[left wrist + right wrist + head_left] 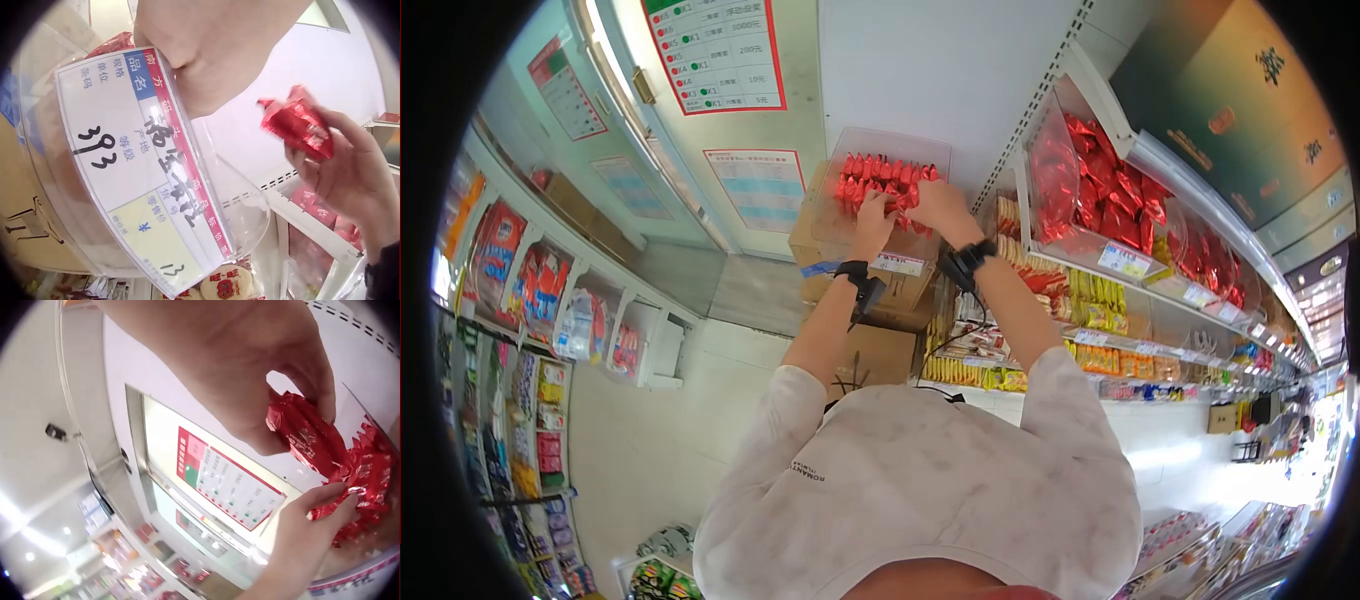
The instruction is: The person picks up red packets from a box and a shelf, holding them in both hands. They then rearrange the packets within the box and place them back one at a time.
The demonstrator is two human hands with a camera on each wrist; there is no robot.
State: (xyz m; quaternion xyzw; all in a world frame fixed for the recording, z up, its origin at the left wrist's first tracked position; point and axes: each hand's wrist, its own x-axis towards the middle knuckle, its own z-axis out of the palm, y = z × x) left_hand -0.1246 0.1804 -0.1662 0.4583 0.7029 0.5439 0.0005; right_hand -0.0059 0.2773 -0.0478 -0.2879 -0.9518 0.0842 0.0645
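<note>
Red foil packets [862, 170] stand in rows inside a clear plastic bin [935, 150]. My right hand [941, 211] pinches a red packet [309, 434] between thumb and fingers above the bin's right side; the left wrist view shows this packet [300, 125] clear of the others. My left hand [874, 228] is over the bin's front, its fingers [337, 494] bent round a red packet among the rows. In the left wrist view the price label [119, 156] on the bin's front and my left hand [212, 50] hide most of the bin's contents.
The bin sits on a cardboard box [810, 240]. To the right, a shelf rack holds a bin of larger red packets [1115, 190] and rows of yellow packets [1097, 300]. A white door with posters [755, 190] stands behind left, and more shelves [530, 260] line the left.
</note>
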